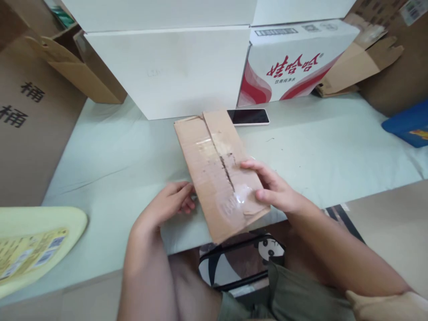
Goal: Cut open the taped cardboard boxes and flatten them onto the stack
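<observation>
Cardboard box slants between left hand, curled, grip unclear, and right hand, clasping its side.

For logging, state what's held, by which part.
The right hand holds the brown rectangular cardboard box by its near right edge; for the left hand, I cannot tell.

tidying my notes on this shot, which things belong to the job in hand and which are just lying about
In hand:
- taped cardboard box, right fingers on it, left fingers at its edge

Lying about:
- phone
- red-and-white carton
- white box
- blue item
</observation>
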The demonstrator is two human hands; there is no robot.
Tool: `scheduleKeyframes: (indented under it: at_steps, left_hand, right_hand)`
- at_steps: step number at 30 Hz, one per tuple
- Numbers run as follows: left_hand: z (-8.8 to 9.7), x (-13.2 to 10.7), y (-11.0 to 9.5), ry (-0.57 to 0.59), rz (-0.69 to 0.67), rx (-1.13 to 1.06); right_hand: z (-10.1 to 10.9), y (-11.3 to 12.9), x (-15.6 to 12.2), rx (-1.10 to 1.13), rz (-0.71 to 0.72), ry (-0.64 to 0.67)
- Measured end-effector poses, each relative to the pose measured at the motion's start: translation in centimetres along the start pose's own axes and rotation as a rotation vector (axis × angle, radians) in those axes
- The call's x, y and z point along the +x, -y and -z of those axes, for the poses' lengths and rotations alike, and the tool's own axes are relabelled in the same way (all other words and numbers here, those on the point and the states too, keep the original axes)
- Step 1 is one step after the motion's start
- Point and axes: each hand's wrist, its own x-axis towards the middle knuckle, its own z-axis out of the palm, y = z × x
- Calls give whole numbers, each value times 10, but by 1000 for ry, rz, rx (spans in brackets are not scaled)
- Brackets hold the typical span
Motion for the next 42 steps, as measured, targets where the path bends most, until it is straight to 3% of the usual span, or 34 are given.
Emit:
scheduleKeyframes:
  at_steps: [3,5,7,10,12,15,17,19,22,25,31,35,38,42]
  left_hand:
    - [3,10,2,-256,-12,-131]
    - [6,15,4,-515,-144,-309]
    - [8,18,7,-647,-351,-496]
    - [9,17,9,-603,-602,-542]
    - [9,15,9,-557,-620,-457]
    - [11,12,7,-542,-572,-443]
    - [12,12,7,-548,-559,-451]
    - [12,12,7,-553,-553,-437]
    - [12,13,8,-555,-541,-438]
    - [13,14,9,-555,-539,-429]
    - [15,16,11,-549,-559,-409]
    - [14,16,13,-537,-568,-395]
    - [12,16,11,-545,-579,-393]
    - [9,14,6,-560,-562,-431]
  right_hand:
    - [-5,-1,4,-94,-16,22]
    - [-7,0,5,-101,-27,74]
    - [-8,1,5,-95,-29,170]
    - [-7,2,3,-94,-41,281]
    - [-6,1,3,-106,-46,258]
    - [0,-5,6,-246,-12,4]
    - [8,-11,10,-513,-19,-237]
    - [16,-18,14,-837,-105,-365]
    - [26,-25,19,-1181,-281,-320]
    - [29,-28,25,-1341,-339,-255]
    - [30,-25,40,-1295,-374,-293]
    - [29,-19,40,-1029,-287,-416]
    - [19,0,31,-794,-98,-612]
    - [-7,37,11,-743,316,-835]
